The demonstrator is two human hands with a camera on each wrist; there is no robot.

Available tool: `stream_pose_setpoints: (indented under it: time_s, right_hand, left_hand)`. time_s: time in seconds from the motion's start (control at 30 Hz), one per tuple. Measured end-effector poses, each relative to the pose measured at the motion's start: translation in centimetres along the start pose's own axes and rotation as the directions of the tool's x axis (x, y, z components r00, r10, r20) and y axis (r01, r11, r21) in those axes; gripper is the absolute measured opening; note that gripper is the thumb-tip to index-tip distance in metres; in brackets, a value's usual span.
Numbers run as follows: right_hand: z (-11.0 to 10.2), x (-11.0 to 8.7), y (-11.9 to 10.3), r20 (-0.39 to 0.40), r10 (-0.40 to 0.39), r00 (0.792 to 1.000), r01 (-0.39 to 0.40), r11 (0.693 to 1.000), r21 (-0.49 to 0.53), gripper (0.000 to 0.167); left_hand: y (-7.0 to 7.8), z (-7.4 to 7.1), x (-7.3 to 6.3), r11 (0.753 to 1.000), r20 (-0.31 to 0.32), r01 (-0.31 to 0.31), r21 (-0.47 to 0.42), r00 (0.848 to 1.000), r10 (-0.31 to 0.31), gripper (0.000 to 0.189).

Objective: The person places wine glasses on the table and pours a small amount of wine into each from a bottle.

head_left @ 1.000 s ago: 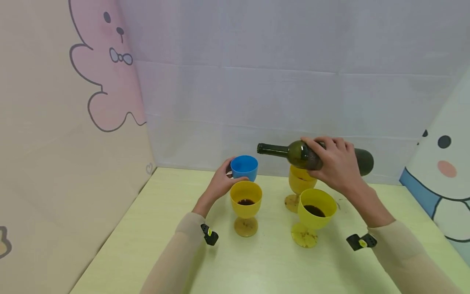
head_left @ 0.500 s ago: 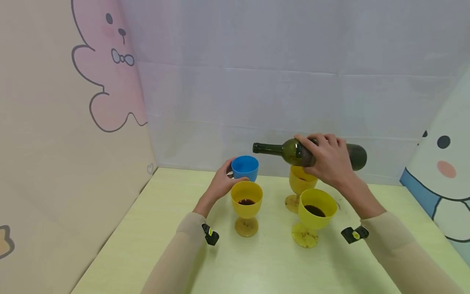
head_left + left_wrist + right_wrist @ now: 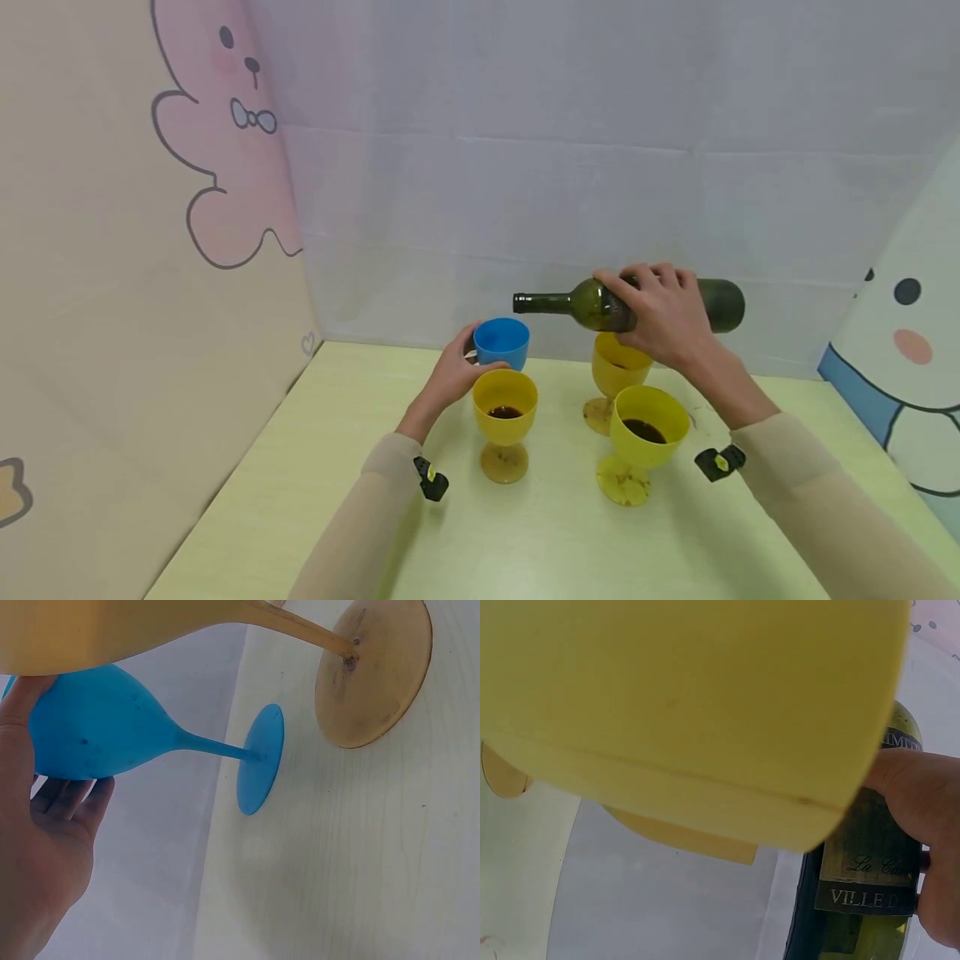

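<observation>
My left hand (image 3: 456,373) holds the bowl of a blue goblet (image 3: 501,340), thumb and fingers curled round it; in the left wrist view the blue foot (image 3: 261,759) stands on the table. A dark green wine bottle (image 3: 592,305) lies nearly level in my right hand (image 3: 663,315), neck pointing left. Its mouth is just above and beside the blue rim, apart from it, and no stream shows. The bottle's label (image 3: 866,862) faces the right wrist camera. Under the bottle stands a yellow goblet (image 3: 618,371), partly hidden by it.
Two more yellow goblets stand nearer me, one left (image 3: 505,408) and one right (image 3: 647,429), each with dark liquid. The light wooden table (image 3: 555,542) ends at a pale curtain (image 3: 600,200) behind and a printed panel (image 3: 172,350) on the left.
The bottle and my right hand have moved left and slightly up, bringing the mouth closer over the blue goblet. My left hand and the goblets stay in place.
</observation>
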State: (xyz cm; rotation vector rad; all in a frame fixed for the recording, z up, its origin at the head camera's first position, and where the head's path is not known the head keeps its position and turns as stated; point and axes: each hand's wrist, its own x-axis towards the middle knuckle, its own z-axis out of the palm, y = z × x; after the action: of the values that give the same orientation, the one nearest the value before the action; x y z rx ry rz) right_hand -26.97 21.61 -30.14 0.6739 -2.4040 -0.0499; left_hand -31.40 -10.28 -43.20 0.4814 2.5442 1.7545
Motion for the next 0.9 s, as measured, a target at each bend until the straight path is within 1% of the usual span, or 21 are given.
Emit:
stream_pose_setpoints:
  time_s: [0.13, 0.3, 0.53, 0.8, 0.9]
  right_hand:
    - [0.3, 0.3, 0.2, 0.015, -0.013, 1.000, 0.013, 1.000, -0.022, 0.094]
    - [0.6, 0.8, 0.3, 0.048, -0.019, 0.999, 0.020, 0.999, -0.026, 0.093]
    - [0.9, 1.5, 0.0, 0.054, -0.060, 0.997, 0.062, 0.997, -0.042, 0.087]
    - [1.3, 2.1, -0.2, 0.137, -0.072, 0.988, 0.086, 0.991, -0.101, 0.090]
    - [1.3, 2.2, -0.4, 0.151, -0.087, 0.985, 0.105, 0.988, -0.117, 0.090]
  left_hand:
    - [0.0, 0.2, -0.1, 1.000, -0.003, 0.002, -0.005, 1.000, -0.002, 0.083]
    - [0.0, 0.2, -0.1, 1.000, -0.015, -0.006, 0.003, 1.000, 0.006, 0.083]
    - [0.0, 0.2, -0.2, 1.000, -0.025, 0.001, 0.019, 1.000, 0.000, 0.083]
    - [0.0, 0.1, 0.0, 1.000, -0.028, -0.004, 0.030, 1.000, 0.005, 0.083]
    - [-0.2, 0.2, 0.1, 1.000, -0.022, -0.005, 0.023, 1.000, 0.005, 0.082]
